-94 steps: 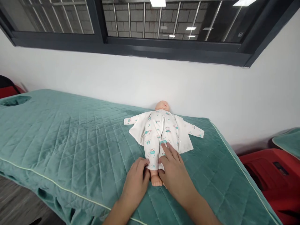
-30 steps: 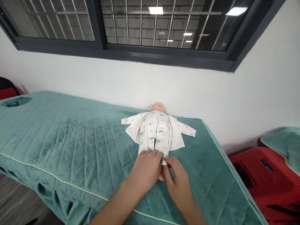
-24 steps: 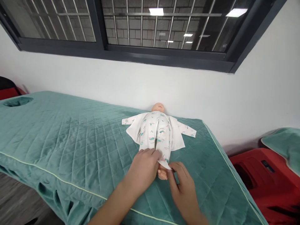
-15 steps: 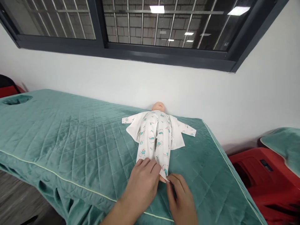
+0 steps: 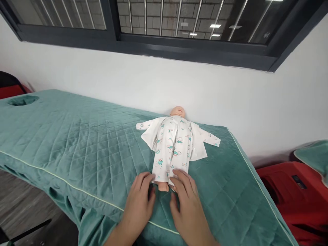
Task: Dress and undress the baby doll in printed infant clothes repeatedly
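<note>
A baby doll (image 5: 178, 111) lies on its back on a green quilted bed cover (image 5: 107, 147), its head towards the wall. White printed trousers (image 5: 167, 143) cover its body and legs, and one bare foot (image 5: 163, 186) shows below a cuff. A matching white top (image 5: 199, 140) is spread out under the doll, sleeves out to both sides. My left hand (image 5: 139, 200) is open beside the left trouser cuff, fingertips at its edge. Lying over the right cuff are the fingers of my right hand (image 5: 188, 203), thumb apart; they partly hide the other foot.
The bed stands against a white wall (image 5: 115, 78) under a dark-framed window (image 5: 153, 44) with metal bars. At the bed's left end is a face hole (image 5: 23, 100). Red plastic stools (image 5: 287, 191) stand to the right, a green cloth (image 5: 314, 159) beside them.
My left hand has let go of the trouser leg and moved left to the other cuff's edge. My right hand has released the pinched cuff and moved up onto it. The view has shifted slightly.
</note>
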Available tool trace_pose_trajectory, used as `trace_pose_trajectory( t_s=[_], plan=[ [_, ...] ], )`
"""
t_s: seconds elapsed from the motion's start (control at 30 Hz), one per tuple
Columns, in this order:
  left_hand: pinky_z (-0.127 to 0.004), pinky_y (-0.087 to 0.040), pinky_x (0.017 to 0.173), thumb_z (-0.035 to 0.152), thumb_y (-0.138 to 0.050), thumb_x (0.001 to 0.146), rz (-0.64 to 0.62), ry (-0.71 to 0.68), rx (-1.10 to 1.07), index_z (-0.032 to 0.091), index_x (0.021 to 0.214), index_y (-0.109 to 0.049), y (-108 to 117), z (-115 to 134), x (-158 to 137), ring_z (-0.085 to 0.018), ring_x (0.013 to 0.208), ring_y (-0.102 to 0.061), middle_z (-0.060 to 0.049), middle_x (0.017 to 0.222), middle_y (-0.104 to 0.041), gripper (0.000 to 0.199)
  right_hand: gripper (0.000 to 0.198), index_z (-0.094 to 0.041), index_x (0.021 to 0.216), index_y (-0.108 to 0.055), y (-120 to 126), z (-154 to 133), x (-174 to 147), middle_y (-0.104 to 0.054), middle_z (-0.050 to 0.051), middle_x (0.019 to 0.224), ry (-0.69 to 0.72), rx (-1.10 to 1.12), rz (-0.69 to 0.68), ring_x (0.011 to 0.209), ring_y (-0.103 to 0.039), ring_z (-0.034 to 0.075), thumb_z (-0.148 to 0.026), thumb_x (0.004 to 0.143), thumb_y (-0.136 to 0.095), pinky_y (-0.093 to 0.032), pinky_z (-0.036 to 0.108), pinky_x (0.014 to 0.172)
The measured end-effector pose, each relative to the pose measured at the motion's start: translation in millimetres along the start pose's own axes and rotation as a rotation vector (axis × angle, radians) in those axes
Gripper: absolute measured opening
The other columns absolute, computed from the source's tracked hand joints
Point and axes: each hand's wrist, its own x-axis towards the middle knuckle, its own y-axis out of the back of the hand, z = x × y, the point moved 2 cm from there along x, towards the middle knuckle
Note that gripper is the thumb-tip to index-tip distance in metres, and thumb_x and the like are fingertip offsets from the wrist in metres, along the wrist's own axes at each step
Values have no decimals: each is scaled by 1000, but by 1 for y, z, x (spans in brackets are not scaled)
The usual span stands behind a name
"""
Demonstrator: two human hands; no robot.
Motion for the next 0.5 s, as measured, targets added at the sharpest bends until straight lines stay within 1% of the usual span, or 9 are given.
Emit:
trace_pose_trajectory(
  t_s=[0.07,0.13,0.2,0.3,0.4,0.5],
  plan=[
    [-44,-52,95,17,-48,93,-12,31,-10,23,115,-57,-6,-2,7,-24,110,-59,-8,117,-61,24,41,-23,124,-54,-10,0,12,-46,12,147,-7,-73,-34,141,-35,32,-5,88,-46,-41,61,110],
    [-42,-53,90,17,-46,95,-23,31,-37,22,104,-58,-10,-2,15,-23,101,-61,-7,106,-63,16,33,-22,115,-59,-17,4,20,-47,13,146,-23,-139,-32,140,-37,36,-6,87,-49,-40,65,108],
    [-39,-53,86,16,-44,96,-20,14,-91,22,96,-58,-10,0,20,-21,95,-61,-5,98,-64,16,28,-22,105,-61,-21,8,25,-51,13,143,-24,-173,-24,138,-40,36,-5,86,-52,-39,67,106],
    [-35,-53,84,18,-44,96,40,-13,-180,22,94,-57,-5,3,20,-19,93,-62,-5,95,-63,14,23,-24,100,-62,-19,10,25,-55,10,140,8,-143,9,137,-41,34,-6,87,-52,-40,65,106],
    [-33,-52,82,18,-45,96,82,-46,-215,23,93,-56,1,3,14,-18,90,-62,-5,94,-63,13,19,-24,97,-61,-15,10,18,-58,8,137,51,-80,63,136,-44,31,-10,90,-51,-41,61,107],
    [-32,-53,79,12,-43,92,37,-80,-222,24,91,-56,3,1,9,-18,88,-62,-4,91,-63,17,18,-24,93,-62,-15,13,12,-60,7,135,71,-47,47,135,-46,31,-10,91,-51,-40,63,109]
  ],
)
